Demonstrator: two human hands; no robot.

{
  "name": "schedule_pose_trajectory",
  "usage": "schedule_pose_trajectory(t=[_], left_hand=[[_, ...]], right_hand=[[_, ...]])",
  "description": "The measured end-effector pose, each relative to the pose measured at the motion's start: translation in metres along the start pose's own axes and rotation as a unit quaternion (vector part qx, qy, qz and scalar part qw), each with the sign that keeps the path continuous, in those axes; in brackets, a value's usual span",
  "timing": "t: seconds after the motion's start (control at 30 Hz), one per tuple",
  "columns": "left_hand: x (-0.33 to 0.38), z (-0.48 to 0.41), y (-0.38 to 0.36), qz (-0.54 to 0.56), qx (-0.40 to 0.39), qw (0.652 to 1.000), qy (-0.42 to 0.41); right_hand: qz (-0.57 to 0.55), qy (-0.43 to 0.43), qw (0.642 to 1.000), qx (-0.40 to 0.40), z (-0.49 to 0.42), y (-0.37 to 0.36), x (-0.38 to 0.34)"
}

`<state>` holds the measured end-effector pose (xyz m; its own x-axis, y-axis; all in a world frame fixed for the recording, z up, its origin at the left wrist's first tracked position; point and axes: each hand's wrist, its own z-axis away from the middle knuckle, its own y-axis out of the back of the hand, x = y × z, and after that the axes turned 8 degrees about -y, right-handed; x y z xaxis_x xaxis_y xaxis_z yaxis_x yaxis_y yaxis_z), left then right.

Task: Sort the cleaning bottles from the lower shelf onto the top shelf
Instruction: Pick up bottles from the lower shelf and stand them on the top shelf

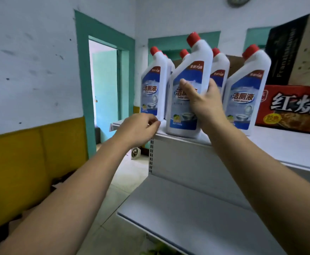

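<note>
Several white cleaning bottles with red caps and blue labels stand on the top shelf (279, 144). My right hand (203, 100) grips the front middle bottle (185, 115), whose base rests near the shelf's front edge. Another bottle (151, 91) stands to its left and one (244, 100) to its right, with more behind. My left hand (141, 126) hovers at the shelf's left front corner, fingers loosely curled, holding nothing. The lower shelf (196, 214) shows bare grey metal.
A red carton (293, 107) with a black and brown box (293, 52) on top of it stands at the right of the top shelf. A green-framed doorway (104, 85) opens at the left, beside a white and yellow wall.
</note>
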<state>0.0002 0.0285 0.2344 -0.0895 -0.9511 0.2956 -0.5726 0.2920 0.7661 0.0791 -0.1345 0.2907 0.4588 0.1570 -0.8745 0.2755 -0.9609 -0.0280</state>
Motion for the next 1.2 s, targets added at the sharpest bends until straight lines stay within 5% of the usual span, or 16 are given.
schedule_pose_trajectory(t=[0.3, 0.67, 0.83, 1.0, 1.2], left_hand=[[-0.044, -0.041, 0.007, 0.030, -0.077, 0.992, -0.094], [-0.067, -0.049, -0.008, 0.100, -0.091, 0.981, -0.138], [-0.067, -0.048, -0.010, 0.091, -0.042, 0.985, -0.143], [-0.065, -0.052, 0.000, 0.181, 0.128, 0.972, -0.077], [-0.061, -0.085, 0.014, 0.207, 0.096, 0.974, 0.000]], right_hand=[[0.264, -0.114, 0.954, -0.089, -0.020, 0.008, -0.009], [0.307, -0.098, 0.941, 0.105, -0.002, -0.039, 0.023], [0.365, -0.097, 0.917, 0.127, 0.000, -0.050, 0.027], [0.411, -0.109, 0.899, 0.109, 0.002, -0.046, 0.030], [0.450, -0.123, 0.877, 0.117, -0.001, -0.044, 0.037]])
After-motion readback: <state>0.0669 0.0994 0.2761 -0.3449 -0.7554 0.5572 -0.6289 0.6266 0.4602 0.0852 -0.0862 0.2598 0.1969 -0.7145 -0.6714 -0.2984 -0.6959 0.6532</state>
